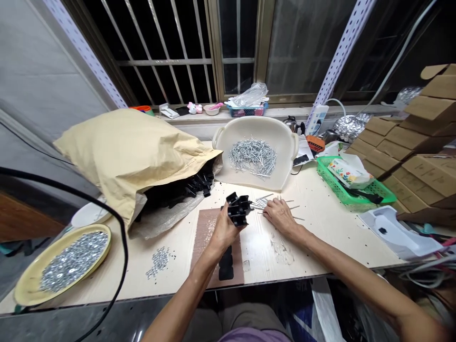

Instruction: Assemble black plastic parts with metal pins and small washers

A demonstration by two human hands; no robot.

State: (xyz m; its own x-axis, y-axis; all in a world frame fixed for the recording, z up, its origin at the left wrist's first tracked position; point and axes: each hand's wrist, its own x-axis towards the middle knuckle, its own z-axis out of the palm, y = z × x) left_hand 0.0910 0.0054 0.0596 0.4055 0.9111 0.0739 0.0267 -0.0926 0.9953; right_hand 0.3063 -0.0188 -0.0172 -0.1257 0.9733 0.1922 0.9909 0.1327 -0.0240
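Observation:
Several black plastic pieces (238, 209) are bunched together in my left hand (223, 232), its fingers closed around them above a brown mat (201, 242). My right hand (280, 216) rests low over a small spread of thin metal pins (262, 200) on the table, just right of the black pieces. Its fingers are bent down onto the pins; the fingertips are partly hidden. Flat black pieces (226, 268) lie on the mat below my left wrist. Behind my hands, a white tub (249, 128) lies tilted toward me with a heap of similar pins (253, 156) inside.
A big tan sack (142, 142) spills black parts (199, 183) on the left. A yellow dish (23, 289) holds metal washers, with small metal bits (159, 261) beside it. To the right are a green basket (351, 202), a white plastic tray (399, 232) and stacked cardboard boxes (423, 180).

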